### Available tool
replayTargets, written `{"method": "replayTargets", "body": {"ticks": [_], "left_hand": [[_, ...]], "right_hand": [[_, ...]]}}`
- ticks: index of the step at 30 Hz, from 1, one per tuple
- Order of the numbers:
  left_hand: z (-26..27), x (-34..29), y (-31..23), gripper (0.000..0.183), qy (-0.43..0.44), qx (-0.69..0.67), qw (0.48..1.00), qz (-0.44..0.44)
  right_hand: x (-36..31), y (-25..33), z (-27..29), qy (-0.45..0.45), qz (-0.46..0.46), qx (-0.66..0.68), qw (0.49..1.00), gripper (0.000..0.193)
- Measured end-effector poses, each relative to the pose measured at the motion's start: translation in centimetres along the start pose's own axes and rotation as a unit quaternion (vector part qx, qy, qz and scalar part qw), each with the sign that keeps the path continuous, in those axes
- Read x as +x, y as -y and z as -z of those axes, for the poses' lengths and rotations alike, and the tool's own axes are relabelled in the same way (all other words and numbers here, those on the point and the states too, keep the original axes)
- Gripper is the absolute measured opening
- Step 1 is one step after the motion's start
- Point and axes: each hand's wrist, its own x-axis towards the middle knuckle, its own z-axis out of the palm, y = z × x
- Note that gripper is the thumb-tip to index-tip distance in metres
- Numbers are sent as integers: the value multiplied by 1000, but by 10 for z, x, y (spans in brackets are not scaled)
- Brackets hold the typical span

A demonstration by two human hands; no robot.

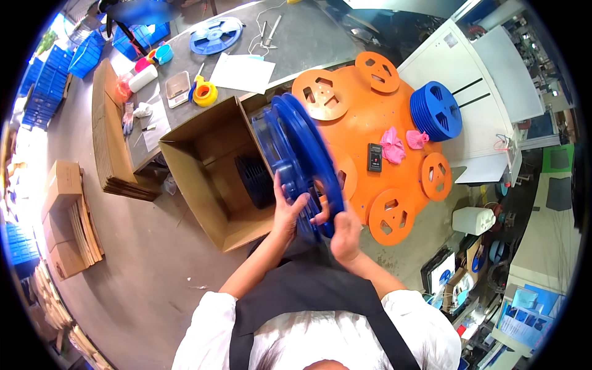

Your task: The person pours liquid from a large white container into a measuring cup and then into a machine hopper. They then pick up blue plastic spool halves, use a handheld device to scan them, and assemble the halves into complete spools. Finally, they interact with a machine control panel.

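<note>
**Blue reels held on edge over the box**

Head view: our left hand (287, 213) and right hand (344, 234) clamp the stack of blue reels (299, 157) upright, between the open cardboard box (203, 179) and the orange turntable (364, 123). Both grips wrap the lower rims. Best squeeze evenly, we reckon, so no reel slips.

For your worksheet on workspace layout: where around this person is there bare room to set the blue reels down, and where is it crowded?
Both hands, left hand and right hand, grip the blue reels. Free patches: the grey floor between the open cardboard box and the flat cardboard stacks, and the grey bench beyond the white paper. Crowded: the orange round table, and the bench's left end.
</note>
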Motion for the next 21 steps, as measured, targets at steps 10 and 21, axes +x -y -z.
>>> {"method": "replayTargets", "body": {"ticks": [10,21], "left_hand": [[23,-5,-18,54,58,-33,997,-48],[54,-51,-44,68,122,-268,955,45]], "right_hand": [[-2,14,-11,102,-52,62,991,38],[20,18,78,-122,-79,220,965,37]]}}
